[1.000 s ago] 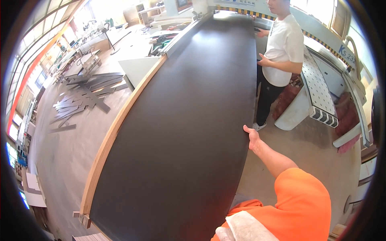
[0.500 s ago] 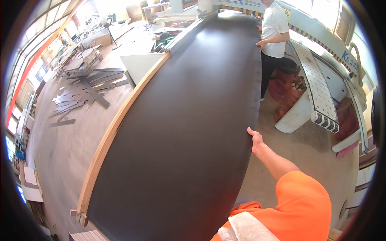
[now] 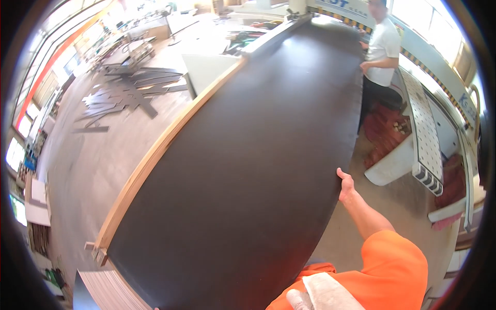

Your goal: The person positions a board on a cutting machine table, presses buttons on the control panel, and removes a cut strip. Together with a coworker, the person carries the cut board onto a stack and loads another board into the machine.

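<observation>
head view, right hand (image 3: 346, 188) still on panel (image 3: 232, 155), more sheet stack (image 3: 109, 290) showing

The dark panel (image 3: 232, 175) hides the fingers of the right hand (image 3: 346, 186) at center right and runs off the lower edge, while the head of a co-worker (image 3: 383, 51) is cropped at upper right.

has a panel (image 3: 232, 181) ahead, a rail (image 3: 170, 138) along its left edge, strips (image 3: 118, 98) on the floor (image 3: 77, 170) farther left, right hand (image 3: 346, 186) at its right edge, a co-worker (image 3: 383, 51) beyond, a gantry (image 3: 442, 70) behind.
</observation>
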`<state>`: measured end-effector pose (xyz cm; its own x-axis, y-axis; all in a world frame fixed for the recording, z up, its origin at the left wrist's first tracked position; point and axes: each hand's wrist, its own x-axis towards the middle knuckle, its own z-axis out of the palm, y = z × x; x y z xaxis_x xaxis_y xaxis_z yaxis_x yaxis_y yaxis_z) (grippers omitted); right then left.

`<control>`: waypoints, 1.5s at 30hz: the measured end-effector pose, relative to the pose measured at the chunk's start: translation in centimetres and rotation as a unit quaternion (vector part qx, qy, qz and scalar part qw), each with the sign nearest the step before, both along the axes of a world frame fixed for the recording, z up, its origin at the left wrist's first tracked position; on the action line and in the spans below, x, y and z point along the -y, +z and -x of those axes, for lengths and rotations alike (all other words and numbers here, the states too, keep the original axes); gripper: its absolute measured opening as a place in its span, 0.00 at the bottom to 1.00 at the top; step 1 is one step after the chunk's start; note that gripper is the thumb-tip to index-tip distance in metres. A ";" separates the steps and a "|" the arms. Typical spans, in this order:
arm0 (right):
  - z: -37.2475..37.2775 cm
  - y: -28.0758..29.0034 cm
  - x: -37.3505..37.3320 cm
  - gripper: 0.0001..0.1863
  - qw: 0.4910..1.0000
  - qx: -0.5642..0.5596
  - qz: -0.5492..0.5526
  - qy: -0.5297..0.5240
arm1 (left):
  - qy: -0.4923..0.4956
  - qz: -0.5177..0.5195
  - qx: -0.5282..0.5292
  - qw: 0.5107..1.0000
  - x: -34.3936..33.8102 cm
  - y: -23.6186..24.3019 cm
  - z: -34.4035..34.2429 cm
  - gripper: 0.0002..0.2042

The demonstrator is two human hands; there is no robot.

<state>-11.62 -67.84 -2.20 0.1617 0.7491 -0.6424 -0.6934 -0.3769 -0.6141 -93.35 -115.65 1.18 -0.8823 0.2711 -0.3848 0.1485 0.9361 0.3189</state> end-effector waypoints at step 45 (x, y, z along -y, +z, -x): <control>0.0 0.5 1.0 0.27 0.998 0.038 0.002 -0.041 | 0.100 -0.131 -0.039 0.985 -9.0 -2.5 6.4 0.24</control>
